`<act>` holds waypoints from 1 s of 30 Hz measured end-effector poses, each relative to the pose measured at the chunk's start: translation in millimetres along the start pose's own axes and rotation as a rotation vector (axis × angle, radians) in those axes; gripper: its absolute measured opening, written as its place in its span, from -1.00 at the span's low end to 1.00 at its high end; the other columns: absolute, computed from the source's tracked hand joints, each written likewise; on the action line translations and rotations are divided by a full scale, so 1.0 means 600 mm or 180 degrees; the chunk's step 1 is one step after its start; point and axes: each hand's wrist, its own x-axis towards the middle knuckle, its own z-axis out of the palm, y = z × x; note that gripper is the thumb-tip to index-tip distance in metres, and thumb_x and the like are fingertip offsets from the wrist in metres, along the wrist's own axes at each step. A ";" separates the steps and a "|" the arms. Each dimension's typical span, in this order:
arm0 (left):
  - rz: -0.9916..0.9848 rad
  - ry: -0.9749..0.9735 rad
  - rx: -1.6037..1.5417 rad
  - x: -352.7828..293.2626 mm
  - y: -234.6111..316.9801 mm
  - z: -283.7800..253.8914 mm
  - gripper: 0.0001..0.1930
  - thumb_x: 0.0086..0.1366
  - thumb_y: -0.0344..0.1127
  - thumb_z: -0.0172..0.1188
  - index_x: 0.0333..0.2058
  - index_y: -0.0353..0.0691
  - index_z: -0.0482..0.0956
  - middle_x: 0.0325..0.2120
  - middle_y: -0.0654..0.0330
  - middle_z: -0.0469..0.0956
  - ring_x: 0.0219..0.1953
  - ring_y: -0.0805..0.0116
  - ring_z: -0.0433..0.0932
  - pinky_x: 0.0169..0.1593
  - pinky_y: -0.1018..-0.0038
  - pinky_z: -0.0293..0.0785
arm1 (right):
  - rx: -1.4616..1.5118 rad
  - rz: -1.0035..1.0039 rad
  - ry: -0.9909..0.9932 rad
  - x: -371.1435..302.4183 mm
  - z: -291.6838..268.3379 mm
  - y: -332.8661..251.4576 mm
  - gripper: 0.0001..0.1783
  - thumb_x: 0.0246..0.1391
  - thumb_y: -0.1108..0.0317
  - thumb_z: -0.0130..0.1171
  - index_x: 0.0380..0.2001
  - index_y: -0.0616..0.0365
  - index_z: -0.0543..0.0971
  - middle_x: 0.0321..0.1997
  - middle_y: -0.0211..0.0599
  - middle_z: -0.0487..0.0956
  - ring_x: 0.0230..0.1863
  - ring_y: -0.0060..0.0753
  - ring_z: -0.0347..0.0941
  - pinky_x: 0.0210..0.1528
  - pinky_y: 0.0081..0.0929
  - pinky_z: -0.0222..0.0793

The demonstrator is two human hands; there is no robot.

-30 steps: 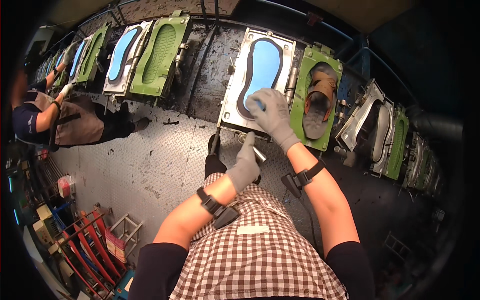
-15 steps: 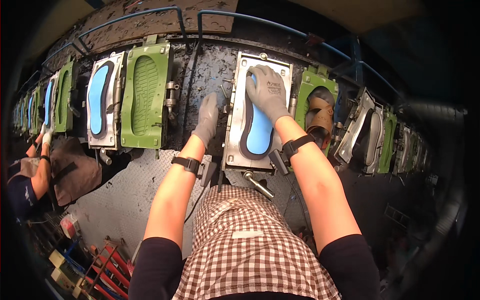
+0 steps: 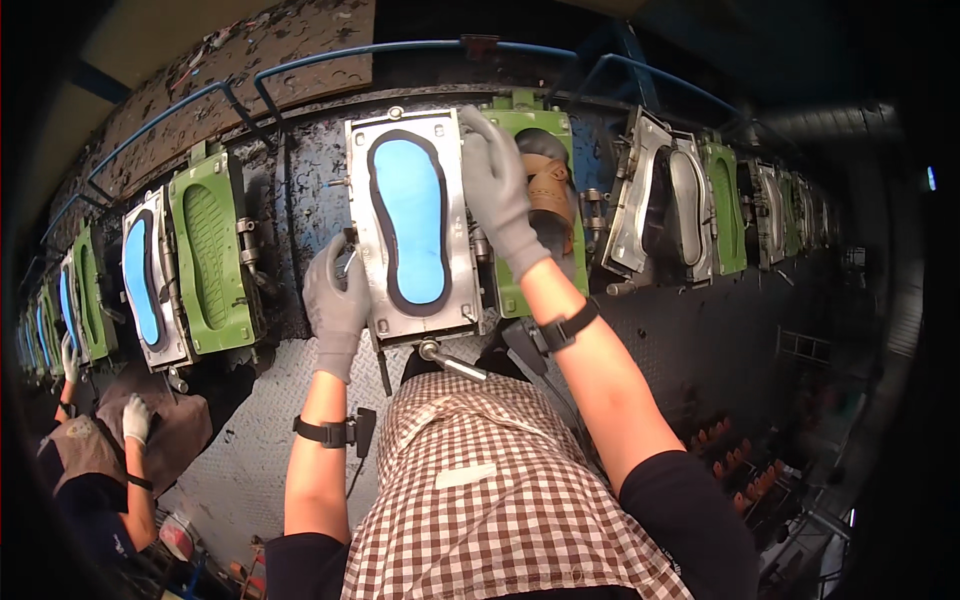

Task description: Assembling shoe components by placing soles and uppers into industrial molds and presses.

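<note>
In front of me lies a silver metal mould half [image 3: 440, 318], holding a bright blue insole-shaped piece [image 3: 408, 210] with a dark rim. My left hand [image 3: 336, 305], in a grey glove, is at its left edge, fingers and thumb curled loosely round a small side pin [image 3: 350, 262]. My right hand [image 3: 497, 185], gloved alike, reaches along the right edge. Its fingers are stretched out with nothing visible in them, and the palm side is partly hidden. Beside it, a green mould half [image 3: 510, 290] carries a brown strapped sandal upper [image 3: 547, 185] on a dark last, partly covered by the hand.
A metal lever [image 3: 452, 360] sticks out below the silver mould. More moulds stand in a row both ways, including a green one [image 3: 207, 255] at left. A blue rail [image 3: 420, 46] runs behind. At lower left, another person's gloved hand [image 3: 137, 418] shows.
My right hand has come off the blue insole to the mould's right edge. My left hand has come to its left edge, fingers curling. The view has shifted right; the other person's hands have separated.
</note>
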 end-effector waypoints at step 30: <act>-0.0998 -0.2308 -0.2899 -0.047 0.635 0.795 -0.46 0.20 -0.23 0.44 0.09 -0.42 0.57 -0.09 0.14 0.65 -0.13 0.36 0.63 0.00 0.44 0.59 | 0.0522 0.1183 0.0684 -0.015 -0.898 0.238 -0.39 0.24 0.39 0.20 0.33 0.30 0.38 0.28 -0.10 0.48 0.29 -0.23 0.43 0.35 -0.31 0.29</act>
